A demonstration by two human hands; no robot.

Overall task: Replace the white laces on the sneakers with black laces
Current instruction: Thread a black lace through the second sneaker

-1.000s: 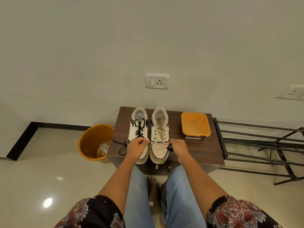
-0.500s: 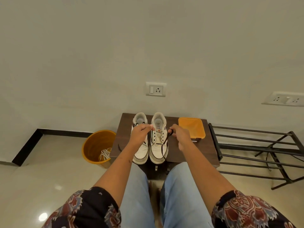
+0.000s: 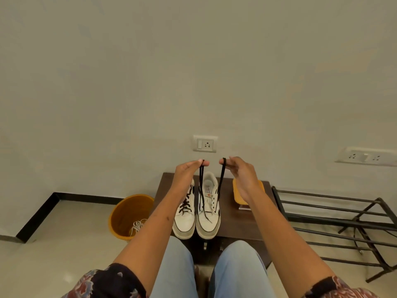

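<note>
Head view: you pinch the two ends of the black lace (image 3: pixel 201 190) high above the right sneaker (image 3: pixel 208 214), left hand (image 3: pixel 186 174) and right hand (image 3: pixel 241 175) each with fingers pressed on a tip. Lace: light, limp, likely slides freely; hold it near the stiff tips for threading. It is thin, flat, black, and runs down into the lowest eyelets. The left sneaker (image 3: pixel 185 214) is already black-laced. Both stand on the tabletop (image 3: pixel 236 222).
</note>
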